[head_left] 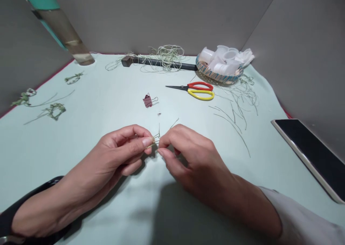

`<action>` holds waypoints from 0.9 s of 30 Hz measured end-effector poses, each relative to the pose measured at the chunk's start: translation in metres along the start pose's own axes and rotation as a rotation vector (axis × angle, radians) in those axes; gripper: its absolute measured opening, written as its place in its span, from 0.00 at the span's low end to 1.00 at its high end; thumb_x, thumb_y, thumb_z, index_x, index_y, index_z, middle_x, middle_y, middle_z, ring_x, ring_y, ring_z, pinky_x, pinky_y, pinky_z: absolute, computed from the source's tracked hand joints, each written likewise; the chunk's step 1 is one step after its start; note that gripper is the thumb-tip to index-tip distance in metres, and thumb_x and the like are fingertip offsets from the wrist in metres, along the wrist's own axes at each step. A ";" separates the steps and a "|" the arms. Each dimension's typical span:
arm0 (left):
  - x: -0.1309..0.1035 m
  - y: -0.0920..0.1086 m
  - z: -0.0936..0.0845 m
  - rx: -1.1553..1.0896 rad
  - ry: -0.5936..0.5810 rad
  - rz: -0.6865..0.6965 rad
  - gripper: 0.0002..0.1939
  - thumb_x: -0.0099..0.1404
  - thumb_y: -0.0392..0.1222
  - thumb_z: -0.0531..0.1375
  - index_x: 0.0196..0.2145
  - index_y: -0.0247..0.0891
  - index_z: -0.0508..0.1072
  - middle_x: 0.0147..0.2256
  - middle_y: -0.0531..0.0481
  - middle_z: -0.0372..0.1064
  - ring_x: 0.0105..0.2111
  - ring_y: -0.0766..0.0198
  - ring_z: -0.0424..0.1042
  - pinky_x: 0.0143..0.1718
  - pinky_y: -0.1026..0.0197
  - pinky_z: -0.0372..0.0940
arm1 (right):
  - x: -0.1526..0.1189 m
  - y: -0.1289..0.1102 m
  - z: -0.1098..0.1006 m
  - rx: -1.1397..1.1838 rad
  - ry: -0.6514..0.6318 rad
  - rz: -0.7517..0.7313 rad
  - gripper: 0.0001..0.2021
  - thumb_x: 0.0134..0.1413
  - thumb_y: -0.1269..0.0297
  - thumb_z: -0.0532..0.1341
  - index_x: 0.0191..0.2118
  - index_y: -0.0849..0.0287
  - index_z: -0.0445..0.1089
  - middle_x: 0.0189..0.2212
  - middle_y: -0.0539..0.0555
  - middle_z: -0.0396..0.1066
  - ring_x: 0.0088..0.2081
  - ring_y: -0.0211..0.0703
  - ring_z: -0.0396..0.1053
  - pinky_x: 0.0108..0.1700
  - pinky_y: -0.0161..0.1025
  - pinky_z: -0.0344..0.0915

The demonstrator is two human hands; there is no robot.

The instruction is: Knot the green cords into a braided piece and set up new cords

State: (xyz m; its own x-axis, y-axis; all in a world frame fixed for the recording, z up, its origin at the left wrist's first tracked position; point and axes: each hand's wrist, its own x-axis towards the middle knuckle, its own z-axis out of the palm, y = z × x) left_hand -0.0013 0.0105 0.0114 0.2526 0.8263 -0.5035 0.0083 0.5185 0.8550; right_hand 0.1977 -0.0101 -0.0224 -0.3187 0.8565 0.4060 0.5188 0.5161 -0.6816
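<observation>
Thin green cords [155, 140] cross between my two hands at the middle of the table. My left hand [125, 149] pinches them between thumb and index finger. Just right of it, my right hand [188, 149] has its thumb and index finger closed on the other side of the cords, and a loose end sticks out above its knuckles. Beyond the hands lie a dark red binder clip [148, 101] and a tiny piece [159, 114]. Farther back are scissors [194, 89] with one red and one yellow handle, tips pointing left.
A bottle [67, 33] stands back left, above knotted green pieces [55, 111]. A dark rod [153, 61] lies under tangled cord [169, 54] at the back. A basket [219, 74] holds white spools; cut strands [237, 112] lie nearby. A phone [309, 151] is right.
</observation>
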 end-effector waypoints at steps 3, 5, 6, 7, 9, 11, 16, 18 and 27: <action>0.000 -0.001 -0.001 -0.007 -0.015 -0.017 0.11 0.59 0.45 0.77 0.30 0.40 0.80 0.26 0.56 0.63 0.22 0.72 0.49 0.22 0.68 0.46 | 0.000 -0.001 0.000 -0.022 0.008 0.002 0.05 0.71 0.70 0.62 0.43 0.60 0.76 0.38 0.52 0.78 0.37 0.39 0.73 0.38 0.37 0.66; -0.001 -0.002 -0.002 -0.016 -0.029 -0.029 0.11 0.60 0.45 0.76 0.30 0.40 0.80 0.26 0.56 0.62 0.23 0.72 0.49 0.23 0.68 0.46 | -0.001 -0.001 0.001 -0.087 0.006 -0.039 0.06 0.73 0.70 0.61 0.45 0.60 0.77 0.39 0.53 0.79 0.39 0.41 0.74 0.39 0.37 0.66; -0.001 -0.003 -0.003 -0.018 -0.039 -0.035 0.10 0.60 0.45 0.76 0.31 0.40 0.80 0.27 0.56 0.62 0.23 0.72 0.48 0.23 0.68 0.45 | -0.001 -0.001 0.001 -0.136 0.005 -0.070 0.07 0.74 0.70 0.61 0.45 0.61 0.78 0.39 0.53 0.79 0.39 0.42 0.74 0.38 0.38 0.65; 0.000 -0.003 -0.003 -0.020 -0.051 -0.038 0.10 0.61 0.45 0.76 0.31 0.40 0.80 0.27 0.56 0.62 0.23 0.72 0.48 0.23 0.68 0.45 | -0.001 0.000 0.002 -0.187 0.006 -0.105 0.08 0.74 0.71 0.60 0.46 0.61 0.78 0.39 0.53 0.79 0.39 0.42 0.73 0.36 0.38 0.63; 0.000 -0.004 -0.003 -0.027 -0.069 -0.038 0.11 0.61 0.45 0.75 0.31 0.39 0.80 0.26 0.58 0.61 0.23 0.73 0.47 0.22 0.68 0.43 | 0.000 0.000 0.003 -0.283 0.023 -0.180 0.09 0.75 0.72 0.60 0.43 0.60 0.79 0.36 0.52 0.78 0.37 0.42 0.71 0.34 0.39 0.60; 0.001 -0.004 -0.002 -0.031 -0.079 -0.029 0.10 0.62 0.44 0.75 0.31 0.38 0.79 0.22 0.60 0.58 0.22 0.73 0.46 0.23 0.68 0.43 | 0.001 0.000 0.003 -0.347 0.062 -0.242 0.12 0.74 0.73 0.59 0.38 0.59 0.78 0.33 0.51 0.77 0.34 0.41 0.67 0.31 0.40 0.56; 0.003 -0.003 0.002 -0.038 -0.039 0.015 0.11 0.61 0.43 0.75 0.29 0.38 0.78 0.18 0.61 0.56 0.21 0.72 0.49 0.23 0.67 0.44 | 0.003 0.000 0.003 -0.339 0.159 -0.277 0.14 0.71 0.76 0.57 0.37 0.57 0.77 0.34 0.51 0.77 0.34 0.39 0.64 0.30 0.38 0.53; 0.003 -0.002 0.003 -0.049 -0.024 0.018 0.13 0.59 0.45 0.77 0.30 0.38 0.77 0.19 0.61 0.56 0.20 0.73 0.47 0.22 0.67 0.44 | 0.001 0.000 0.002 -0.252 0.116 -0.248 0.13 0.69 0.77 0.57 0.40 0.56 0.77 0.39 0.52 0.79 0.35 0.38 0.67 0.31 0.36 0.57; 0.004 -0.001 -0.002 -0.128 -0.019 0.018 0.12 0.63 0.45 0.76 0.32 0.36 0.79 0.23 0.59 0.59 0.21 0.75 0.46 0.21 0.68 0.42 | -0.008 0.007 0.006 -0.144 -0.190 -0.219 0.13 0.65 0.79 0.50 0.41 0.57 0.69 0.29 0.49 0.67 0.27 0.40 0.60 0.30 0.38 0.58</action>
State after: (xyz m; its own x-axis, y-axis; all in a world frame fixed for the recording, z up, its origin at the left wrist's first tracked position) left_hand -0.0019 0.0133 0.0080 0.2699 0.8319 -0.4848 -0.1198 0.5286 0.8404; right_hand 0.1995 -0.0139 -0.0338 -0.5703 0.7154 0.4037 0.5239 0.6953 -0.4920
